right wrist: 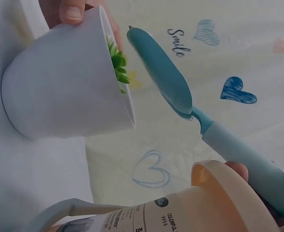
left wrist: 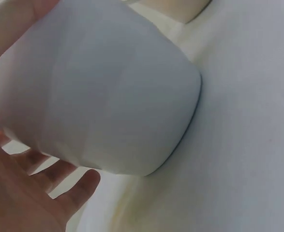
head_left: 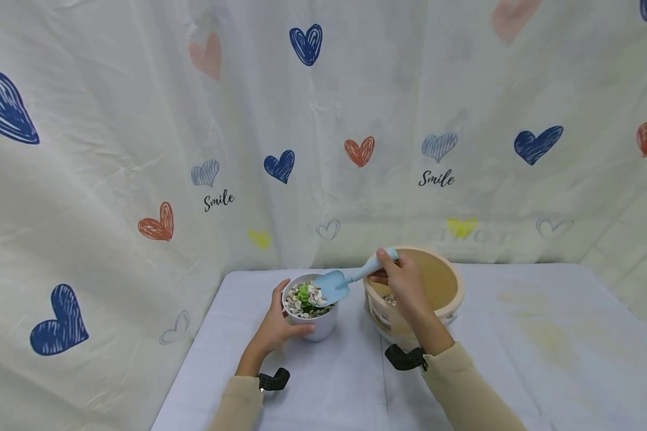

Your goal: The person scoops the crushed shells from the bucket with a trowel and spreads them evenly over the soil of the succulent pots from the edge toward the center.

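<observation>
Shovel [head_left: 332, 286], light blue, held at a slant above the pot [head_left: 323, 328], its blade over the right side of the pot's mouth and its handle rising to the right. The handle is grasped by the right hand [head_left: 407, 290], which is held above the bucket [head_left: 457, 287]. The pot is gripped by the left hand [head_left: 277, 329], the thumb being laid along the near side and the fingers set around the far side. Neither of the 2 hands is released.

The white pot is stood on the surface [head_left: 496, 359], to the left of the bucket and apart from it. A small green plant [head_left: 304, 293] is seen inside, ringed by pebbles [head_left: 296, 306]. White pebbles are also seen at the blade's tip; whether they are carried by the blade or lie in the pot cannot be told. In the right wrist view, the blade is shown apart from the pot's rim.

The bucket is cream-coloured and is fitted with a pale handle [right wrist: 74, 205]; a printed label [right wrist: 146, 217] is borne on its side, and pebbles [head_left: 390, 298] are visible within. The surface is covered by a white cloth. Behind it, a pale curtain [head_left: 366, 90] is hung, printed with coloured hearts and, in 2 places, the word "Smile". Beige sleeves [head_left: 471, 389] are worn, with 1 black device [head_left: 274, 379] strapped at each wrist.
</observation>
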The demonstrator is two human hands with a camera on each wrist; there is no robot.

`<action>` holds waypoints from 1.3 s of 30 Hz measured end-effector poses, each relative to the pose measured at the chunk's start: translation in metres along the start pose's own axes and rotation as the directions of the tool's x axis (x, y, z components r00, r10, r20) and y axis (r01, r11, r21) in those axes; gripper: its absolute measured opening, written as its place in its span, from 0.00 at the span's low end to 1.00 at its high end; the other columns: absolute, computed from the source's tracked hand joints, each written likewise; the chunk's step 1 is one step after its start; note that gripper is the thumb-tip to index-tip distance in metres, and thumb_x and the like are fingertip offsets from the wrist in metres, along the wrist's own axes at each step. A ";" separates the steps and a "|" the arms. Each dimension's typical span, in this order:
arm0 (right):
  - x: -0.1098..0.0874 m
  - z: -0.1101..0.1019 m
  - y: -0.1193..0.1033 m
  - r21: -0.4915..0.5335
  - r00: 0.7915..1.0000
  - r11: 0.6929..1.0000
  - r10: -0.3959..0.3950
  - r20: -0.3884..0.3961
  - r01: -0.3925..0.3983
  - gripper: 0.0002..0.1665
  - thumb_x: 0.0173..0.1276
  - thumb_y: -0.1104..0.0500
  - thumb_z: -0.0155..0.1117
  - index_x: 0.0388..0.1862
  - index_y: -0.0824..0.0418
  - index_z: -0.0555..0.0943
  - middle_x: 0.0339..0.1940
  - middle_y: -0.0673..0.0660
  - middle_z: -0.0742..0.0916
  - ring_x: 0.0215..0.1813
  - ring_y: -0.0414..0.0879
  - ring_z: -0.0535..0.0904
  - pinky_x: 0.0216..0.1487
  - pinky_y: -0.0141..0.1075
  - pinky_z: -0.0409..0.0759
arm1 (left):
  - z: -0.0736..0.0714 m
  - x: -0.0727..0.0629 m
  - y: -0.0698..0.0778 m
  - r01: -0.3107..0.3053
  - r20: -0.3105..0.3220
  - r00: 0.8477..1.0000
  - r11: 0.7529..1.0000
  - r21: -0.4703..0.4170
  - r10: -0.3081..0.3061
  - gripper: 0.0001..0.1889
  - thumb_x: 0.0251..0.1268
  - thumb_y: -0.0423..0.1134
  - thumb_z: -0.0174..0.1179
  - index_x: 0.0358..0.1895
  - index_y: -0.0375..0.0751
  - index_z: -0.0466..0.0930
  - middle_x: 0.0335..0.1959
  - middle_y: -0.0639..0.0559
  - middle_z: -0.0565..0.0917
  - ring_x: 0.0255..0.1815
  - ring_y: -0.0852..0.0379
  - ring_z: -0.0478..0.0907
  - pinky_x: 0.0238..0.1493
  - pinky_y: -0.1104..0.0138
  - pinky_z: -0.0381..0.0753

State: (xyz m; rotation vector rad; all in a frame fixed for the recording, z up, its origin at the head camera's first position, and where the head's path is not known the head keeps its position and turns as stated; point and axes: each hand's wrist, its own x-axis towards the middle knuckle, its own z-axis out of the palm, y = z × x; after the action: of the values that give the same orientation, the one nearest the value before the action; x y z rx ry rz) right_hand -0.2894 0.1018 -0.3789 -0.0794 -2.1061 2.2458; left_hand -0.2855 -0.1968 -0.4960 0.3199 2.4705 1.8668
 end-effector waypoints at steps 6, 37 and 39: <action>-0.002 0.002 0.004 -0.008 1.000 1.000 -0.019 0.009 0.019 0.26 0.81 0.46 0.53 0.53 0.70 0.76 0.44 0.56 0.83 0.39 0.41 0.86 0.45 0.31 0.87 | 0.009 0.000 -0.007 0.000 -0.023 1.000 1.000 0.008 0.000 0.67 0.40 0.45 0.86 0.81 0.64 0.43 0.79 0.50 0.62 0.78 0.44 0.63 0.76 0.42 0.62; -0.002 0.003 0.005 -0.041 0.991 0.995 -0.082 0.107 0.086 0.24 0.82 0.48 0.53 0.54 0.70 0.75 0.42 0.57 0.83 0.39 0.42 0.86 0.47 0.32 0.87 | 0.012 0.002 -0.005 -0.031 -0.092 0.995 0.998 0.047 0.035 0.66 0.40 0.49 0.85 0.82 0.59 0.46 0.79 0.49 0.63 0.78 0.44 0.64 0.75 0.42 0.64; -0.002 0.002 0.005 -0.029 0.991 0.996 -0.084 0.100 0.087 0.24 0.82 0.49 0.53 0.54 0.71 0.75 0.42 0.56 0.83 0.39 0.41 0.86 0.46 0.32 0.87 | 0.012 0.002 -0.005 -0.037 -0.091 0.995 0.998 0.049 0.041 0.65 0.40 0.49 0.85 0.81 0.63 0.47 0.79 0.50 0.64 0.78 0.45 0.64 0.75 0.43 0.64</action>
State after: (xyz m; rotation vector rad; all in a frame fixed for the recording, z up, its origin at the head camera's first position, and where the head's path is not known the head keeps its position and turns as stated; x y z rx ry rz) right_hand -0.2876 0.0993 -0.3837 0.1202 -2.1510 2.2091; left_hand -0.2864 -0.1861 -0.5042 0.2923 2.5899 1.8811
